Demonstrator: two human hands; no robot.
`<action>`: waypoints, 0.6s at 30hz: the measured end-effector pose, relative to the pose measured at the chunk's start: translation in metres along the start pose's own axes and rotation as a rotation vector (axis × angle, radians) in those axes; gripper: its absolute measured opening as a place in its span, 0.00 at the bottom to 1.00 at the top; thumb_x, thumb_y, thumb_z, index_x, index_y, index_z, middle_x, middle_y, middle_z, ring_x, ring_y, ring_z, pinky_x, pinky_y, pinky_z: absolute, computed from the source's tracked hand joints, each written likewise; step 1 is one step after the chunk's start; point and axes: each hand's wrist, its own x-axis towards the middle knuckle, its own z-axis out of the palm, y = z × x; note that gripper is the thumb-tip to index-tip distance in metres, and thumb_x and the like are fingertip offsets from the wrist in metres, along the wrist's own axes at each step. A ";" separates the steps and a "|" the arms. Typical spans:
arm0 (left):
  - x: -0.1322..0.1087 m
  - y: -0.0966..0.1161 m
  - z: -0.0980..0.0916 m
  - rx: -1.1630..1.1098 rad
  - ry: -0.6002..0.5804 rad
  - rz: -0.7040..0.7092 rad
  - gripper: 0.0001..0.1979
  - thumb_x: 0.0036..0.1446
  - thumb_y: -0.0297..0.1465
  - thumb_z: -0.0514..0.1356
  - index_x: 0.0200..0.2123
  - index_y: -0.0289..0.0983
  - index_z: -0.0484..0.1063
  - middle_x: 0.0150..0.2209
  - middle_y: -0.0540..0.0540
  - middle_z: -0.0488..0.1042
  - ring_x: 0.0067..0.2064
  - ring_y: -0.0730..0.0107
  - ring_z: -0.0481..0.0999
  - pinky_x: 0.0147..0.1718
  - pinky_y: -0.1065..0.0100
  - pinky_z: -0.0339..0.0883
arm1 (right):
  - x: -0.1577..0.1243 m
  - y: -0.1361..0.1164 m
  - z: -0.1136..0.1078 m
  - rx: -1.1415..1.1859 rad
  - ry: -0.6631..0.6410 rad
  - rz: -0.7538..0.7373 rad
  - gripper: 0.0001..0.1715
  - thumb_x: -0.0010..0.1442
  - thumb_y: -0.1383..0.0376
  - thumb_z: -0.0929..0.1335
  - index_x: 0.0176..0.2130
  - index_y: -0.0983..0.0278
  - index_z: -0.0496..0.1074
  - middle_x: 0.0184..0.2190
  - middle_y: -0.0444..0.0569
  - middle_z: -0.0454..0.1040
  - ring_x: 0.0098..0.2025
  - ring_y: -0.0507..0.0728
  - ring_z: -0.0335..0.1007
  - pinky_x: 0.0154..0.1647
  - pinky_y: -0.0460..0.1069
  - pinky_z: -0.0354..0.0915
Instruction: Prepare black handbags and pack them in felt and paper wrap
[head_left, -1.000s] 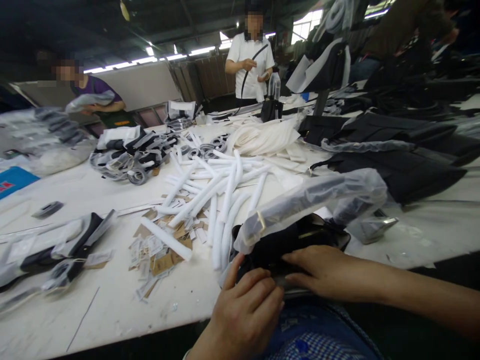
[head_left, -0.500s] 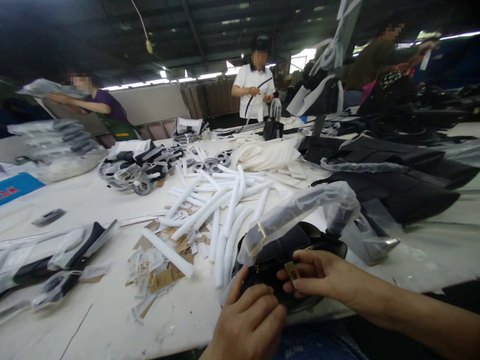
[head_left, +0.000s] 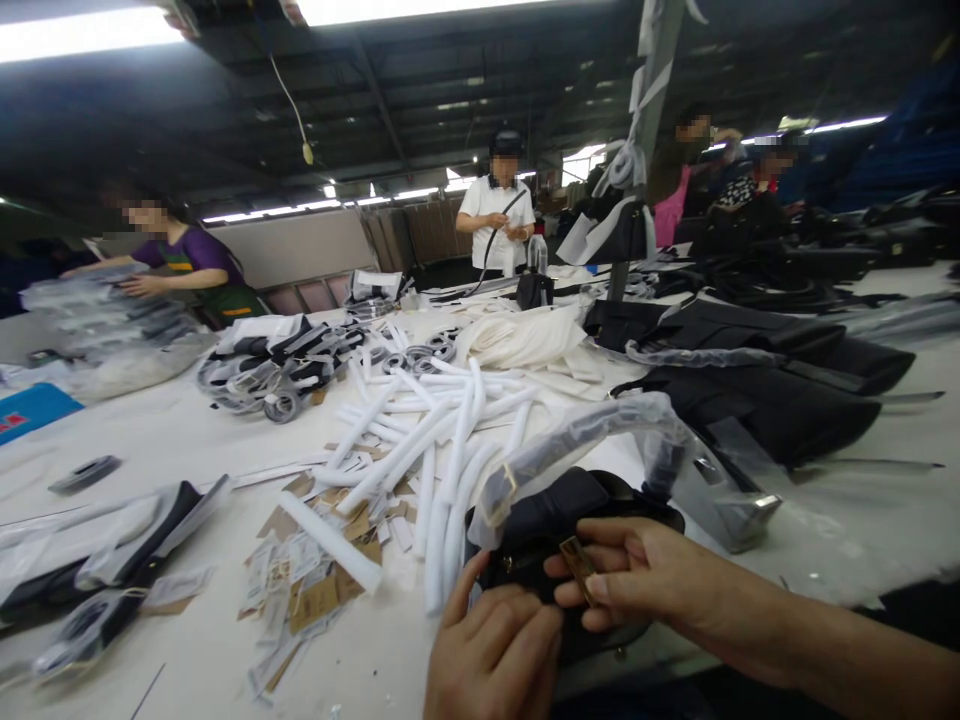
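Holds left hand [head_left: 493,645] low, knuckles up, with outermost digit [head_left: 465,588] stretched forward on the left and the rest curled rightward, tips hidden. Slants bare right forearm [head_left: 802,630] in from the lower right, almost straight at the wrist. Points right hand [head_left: 649,570] leftward, just beside the left, pressing thumb [head_left: 613,588] toward bent fingers [head_left: 606,531] in a pinch.

There are two hands [head_left: 491,645] [head_left: 641,575], one black bag [head_left: 570,497] by them, one gold-coloured plate [head_left: 576,568], one blue panel [head_left: 37,408] and, in the blurred background, probably four co-workers [head_left: 495,222] [head_left: 193,258] [head_left: 671,185] [head_left: 759,205].
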 end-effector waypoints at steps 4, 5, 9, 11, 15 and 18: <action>0.006 0.001 -0.004 -0.020 -0.036 -0.040 0.11 0.60 0.22 0.61 0.43 0.41 0.76 0.35 0.52 0.81 0.38 0.74 0.81 0.67 0.64 0.52 | 0.001 -0.002 0.000 0.009 0.043 -0.023 0.20 0.56 0.63 0.77 0.47 0.65 0.78 0.51 0.55 0.77 0.50 0.59 0.78 0.44 0.46 0.75; 0.006 0.002 -0.002 -0.023 -0.030 -0.053 0.11 0.61 0.22 0.60 0.44 0.41 0.76 0.35 0.52 0.81 0.38 0.73 0.81 0.67 0.63 0.52 | 0.002 -0.002 -0.001 0.008 0.051 -0.027 0.18 0.56 0.63 0.77 0.47 0.65 0.78 0.51 0.55 0.77 0.49 0.59 0.78 0.43 0.45 0.75; 0.004 0.006 0.011 -0.042 0.109 -0.102 0.09 0.64 0.25 0.57 0.40 0.42 0.76 0.32 0.52 0.80 0.35 0.73 0.80 0.66 0.62 0.52 | 0.003 -0.002 -0.002 -0.030 0.092 -0.033 0.16 0.58 0.60 0.75 0.45 0.66 0.79 0.49 0.55 0.78 0.47 0.57 0.79 0.40 0.44 0.75; 0.005 0.008 0.013 -0.041 0.124 -0.107 0.09 0.65 0.25 0.56 0.39 0.42 0.76 0.32 0.52 0.80 0.35 0.73 0.80 0.66 0.63 0.51 | 0.003 -0.001 -0.002 -0.046 0.114 -0.035 0.17 0.59 0.58 0.75 0.45 0.67 0.79 0.47 0.55 0.79 0.44 0.57 0.80 0.37 0.43 0.75; 0.010 0.010 0.007 -0.029 0.064 -0.143 0.09 0.63 0.24 0.58 0.40 0.42 0.77 0.34 0.53 0.80 0.38 0.75 0.80 0.65 0.65 0.51 | 0.005 0.003 -0.004 -0.037 0.104 -0.042 0.18 0.59 0.57 0.74 0.43 0.68 0.77 0.42 0.55 0.80 0.39 0.55 0.80 0.34 0.44 0.75; 0.013 0.011 0.004 -0.049 0.055 -0.151 0.09 0.63 0.23 0.59 0.40 0.42 0.76 0.35 0.53 0.81 0.39 0.74 0.81 0.65 0.64 0.51 | 0.008 0.006 -0.005 -0.038 0.093 -0.052 0.17 0.60 0.57 0.73 0.41 0.68 0.76 0.39 0.54 0.80 0.35 0.54 0.79 0.32 0.45 0.75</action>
